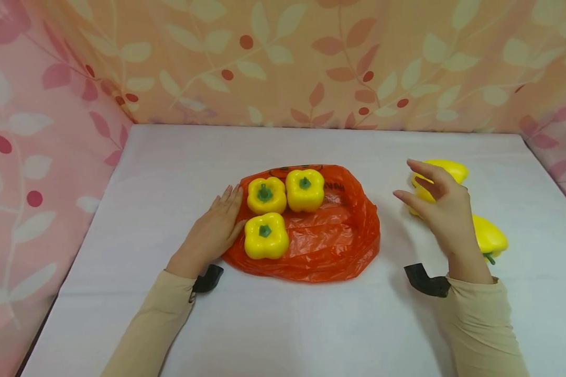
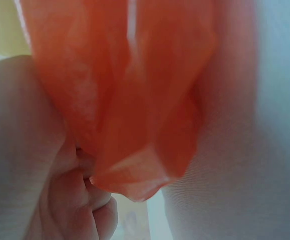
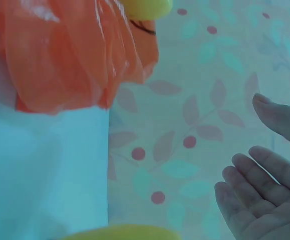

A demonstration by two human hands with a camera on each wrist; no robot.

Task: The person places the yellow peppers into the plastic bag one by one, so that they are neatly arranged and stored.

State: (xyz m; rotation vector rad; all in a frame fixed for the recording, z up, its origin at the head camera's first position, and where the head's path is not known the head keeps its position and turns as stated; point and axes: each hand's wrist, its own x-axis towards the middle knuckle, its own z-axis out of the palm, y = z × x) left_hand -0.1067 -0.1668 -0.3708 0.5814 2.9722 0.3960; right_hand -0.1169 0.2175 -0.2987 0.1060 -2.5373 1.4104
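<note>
Three yellow bell peppers with green stems, a back left one point(image 1: 266, 196), a back right one point(image 1: 305, 190) and a front one point(image 1: 266, 236), stand on the left part of a red plastic bag point(image 1: 320, 235). My left hand point(image 1: 212, 230) rests along the bag's left edge, fingers straight, beside the peppers. To the right, my right hand point(image 1: 441, 209) hangs with thumb and fingers apart, holding nothing; the right wrist view also shows this hand point(image 3: 270, 195) spread. More yellow peppers lie around it, one beyond point(image 1: 450, 168) partly hidden by the fingers, another point(image 1: 489, 238) beside the wrist.
A white cloth point(image 1: 311, 330) covers the table. Patterned curtains, one at the back point(image 1: 283, 63) and one on the left point(image 1: 23, 157), hang along the table's edges. Black wrist mounts, left point(image 1: 208, 278) and right point(image 1: 426, 283), stick out at each sleeve.
</note>
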